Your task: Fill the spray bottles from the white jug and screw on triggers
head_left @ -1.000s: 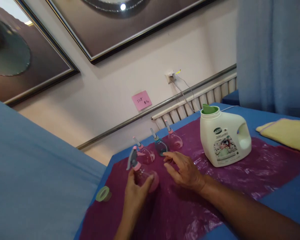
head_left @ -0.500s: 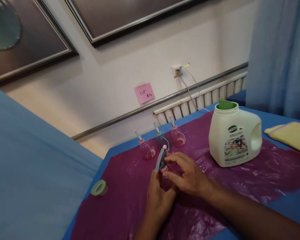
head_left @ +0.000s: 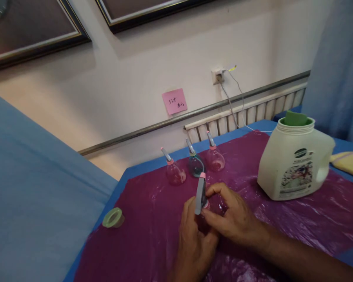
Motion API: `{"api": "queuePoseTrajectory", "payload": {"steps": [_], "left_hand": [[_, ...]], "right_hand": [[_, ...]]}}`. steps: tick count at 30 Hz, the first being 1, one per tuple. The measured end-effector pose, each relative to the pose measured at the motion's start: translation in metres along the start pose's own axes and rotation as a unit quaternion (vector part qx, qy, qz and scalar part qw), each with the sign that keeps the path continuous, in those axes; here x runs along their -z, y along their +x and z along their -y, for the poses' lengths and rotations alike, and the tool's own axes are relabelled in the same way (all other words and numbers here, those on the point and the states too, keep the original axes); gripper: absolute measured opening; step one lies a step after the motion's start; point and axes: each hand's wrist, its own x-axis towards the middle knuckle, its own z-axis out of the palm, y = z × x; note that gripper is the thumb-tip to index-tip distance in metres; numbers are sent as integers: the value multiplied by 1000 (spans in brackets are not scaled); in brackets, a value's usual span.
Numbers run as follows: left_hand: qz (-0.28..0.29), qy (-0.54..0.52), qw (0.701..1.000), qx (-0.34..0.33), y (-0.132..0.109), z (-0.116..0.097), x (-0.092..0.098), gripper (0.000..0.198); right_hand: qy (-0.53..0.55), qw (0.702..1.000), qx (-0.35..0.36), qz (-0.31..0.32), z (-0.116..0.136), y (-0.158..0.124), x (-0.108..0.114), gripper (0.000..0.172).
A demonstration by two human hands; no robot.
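A spray bottle with a grey trigger head (head_left: 200, 194) and pink nozzle and collar is between my hands, head up. My left hand (head_left: 192, 241) is wrapped round its clear body, which is mostly hidden by the fingers. My right hand (head_left: 238, 219) has its thumb and index finger closed at the pink collar just under the head. Beyond stand three round clear spray bottles: a pink-collared one (head_left: 175, 173) on the left, a teal one (head_left: 196, 165) in the middle and another pink-collared one (head_left: 215, 159) on the right, each with some liquid low inside.
A large cream jug (head_left: 294, 172) with a green piece (head_left: 295, 118) in its mouth stands at right, beside a yellow cloth (head_left: 350, 163). A light green funnel-like cap (head_left: 113, 217) lies at left on the purple plastic sheet (head_left: 135, 243). Light blue fabric (head_left: 41, 188) borders the left side.
The spray head has turned between my hands, its grey back now facing more toward me. My right fingers remain at the collar. The whole view has shifted slightly.
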Motion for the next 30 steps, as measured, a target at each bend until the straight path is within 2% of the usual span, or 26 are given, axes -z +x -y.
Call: {"api": "queuePoseTrajectory", "payload": {"steps": [2,5,8,12,18,24,27,30], "left_hand": [[18,-1,1000,-10,0,-1,0,47],[30,4,1000,4,0,-3,1,42],[27,3,999,20,1,-4,1,42],[23,14,999,36,0,-5,-1,44],[11,4,997,79,-1,-12,-1,60],[32,-13,998,45,2,-10,-1,53],[16,3,999,51,0,-5,-2,62],[10,6,998,62,-1,-7,-2,64]], "right_hand": [[-5,1000,-9,1,-1,-1,0,28],[7,1000,-1,19,-4,-2,1,44],[23,999,10,40,-8,-3,2,59],[1,1000,-2,30,-11,-2,-1,70],[21,999,-40,10,-8,-3,-5,63],[54,995,-56,63,-3,-3,-1,74],[28,996,-82,34,-5,-2,-3,83],[19,996,-90,10,-8,-2,-5,80]]}}
